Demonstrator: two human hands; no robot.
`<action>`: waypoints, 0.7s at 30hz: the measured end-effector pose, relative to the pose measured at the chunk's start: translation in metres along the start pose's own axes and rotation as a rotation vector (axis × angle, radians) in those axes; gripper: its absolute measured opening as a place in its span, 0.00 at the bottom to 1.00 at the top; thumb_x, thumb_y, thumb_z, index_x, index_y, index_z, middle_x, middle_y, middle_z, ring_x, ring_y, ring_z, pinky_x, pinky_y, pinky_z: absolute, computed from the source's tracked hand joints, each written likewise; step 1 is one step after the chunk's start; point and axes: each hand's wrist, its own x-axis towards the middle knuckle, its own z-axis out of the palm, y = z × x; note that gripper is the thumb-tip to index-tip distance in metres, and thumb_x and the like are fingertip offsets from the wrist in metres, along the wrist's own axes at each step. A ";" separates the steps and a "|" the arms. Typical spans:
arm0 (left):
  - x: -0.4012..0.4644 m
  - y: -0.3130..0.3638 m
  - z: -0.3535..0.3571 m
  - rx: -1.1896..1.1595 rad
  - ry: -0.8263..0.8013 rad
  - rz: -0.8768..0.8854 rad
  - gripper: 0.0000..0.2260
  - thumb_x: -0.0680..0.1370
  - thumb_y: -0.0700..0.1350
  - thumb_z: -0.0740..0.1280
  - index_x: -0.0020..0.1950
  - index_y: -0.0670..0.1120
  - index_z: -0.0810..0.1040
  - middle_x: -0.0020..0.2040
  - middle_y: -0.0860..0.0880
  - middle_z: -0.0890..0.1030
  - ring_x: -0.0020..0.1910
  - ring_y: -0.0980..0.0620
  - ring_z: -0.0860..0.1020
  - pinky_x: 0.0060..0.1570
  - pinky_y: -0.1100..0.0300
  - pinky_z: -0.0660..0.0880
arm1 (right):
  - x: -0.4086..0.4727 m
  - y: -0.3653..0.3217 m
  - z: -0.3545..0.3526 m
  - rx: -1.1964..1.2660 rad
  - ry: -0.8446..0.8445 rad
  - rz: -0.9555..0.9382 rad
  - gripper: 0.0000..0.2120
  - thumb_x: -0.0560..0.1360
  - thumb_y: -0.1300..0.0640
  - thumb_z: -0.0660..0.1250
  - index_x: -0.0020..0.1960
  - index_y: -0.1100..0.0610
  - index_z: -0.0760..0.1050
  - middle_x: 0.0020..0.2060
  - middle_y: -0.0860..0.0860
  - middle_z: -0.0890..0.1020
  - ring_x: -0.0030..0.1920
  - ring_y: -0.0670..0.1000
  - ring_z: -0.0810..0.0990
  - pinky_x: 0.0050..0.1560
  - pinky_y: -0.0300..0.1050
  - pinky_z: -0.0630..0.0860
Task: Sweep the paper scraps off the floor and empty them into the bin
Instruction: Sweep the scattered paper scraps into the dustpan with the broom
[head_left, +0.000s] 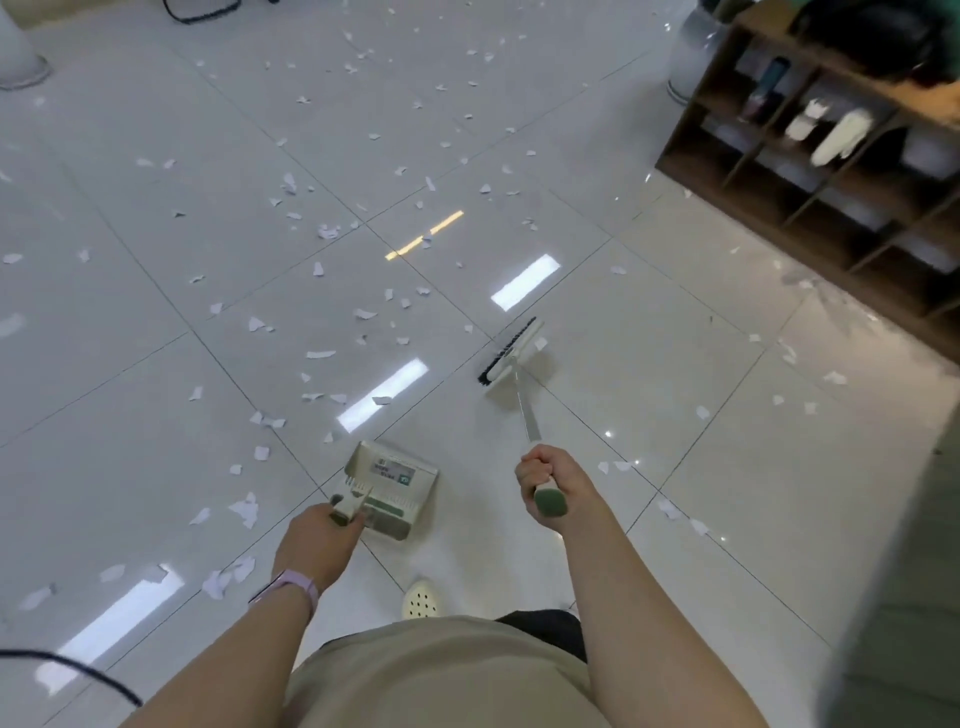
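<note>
White paper scraps (321, 354) litter the glossy floor (675, 364); right hand (545, 478) clenches the broom (511, 353), left hand (322, 530) grips the dustpan (389, 488) (bin unseen); brisk strokes could scatter the light scraps

The person wears a beige top (441, 675) and what look like dark trousers (550, 631), mostly hidden. Both forearms are bare. A lilac band (291, 587) circles the left wrist. One cream perforated clog (420, 600) shows below.

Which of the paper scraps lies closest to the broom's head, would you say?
The white paper scrap beside the black-bristled white broom head, on its right; the others lie farther off.
</note>
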 end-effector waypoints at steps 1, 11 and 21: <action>0.000 0.012 0.006 0.002 -0.006 0.024 0.18 0.78 0.54 0.71 0.33 0.47 0.74 0.33 0.47 0.78 0.33 0.49 0.77 0.32 0.59 0.68 | -0.008 -0.008 -0.009 0.022 0.016 -0.037 0.13 0.73 0.69 0.59 0.37 0.54 0.60 0.25 0.47 0.64 0.18 0.44 0.64 0.15 0.35 0.64; -0.043 0.138 0.111 0.015 -0.029 0.211 0.18 0.81 0.54 0.66 0.37 0.44 0.76 0.33 0.45 0.78 0.32 0.46 0.77 0.32 0.58 0.70 | -0.092 -0.104 -0.144 -0.013 0.410 -0.319 0.09 0.75 0.67 0.60 0.41 0.57 0.64 0.27 0.50 0.64 0.18 0.45 0.64 0.17 0.33 0.62; -0.108 0.224 0.229 0.114 -0.078 0.324 0.17 0.81 0.58 0.63 0.39 0.48 0.75 0.33 0.48 0.79 0.32 0.47 0.78 0.34 0.57 0.74 | -0.143 -0.177 -0.280 -0.372 0.827 -0.129 0.13 0.69 0.66 0.62 0.53 0.60 0.73 0.42 0.56 0.73 0.34 0.52 0.73 0.25 0.37 0.71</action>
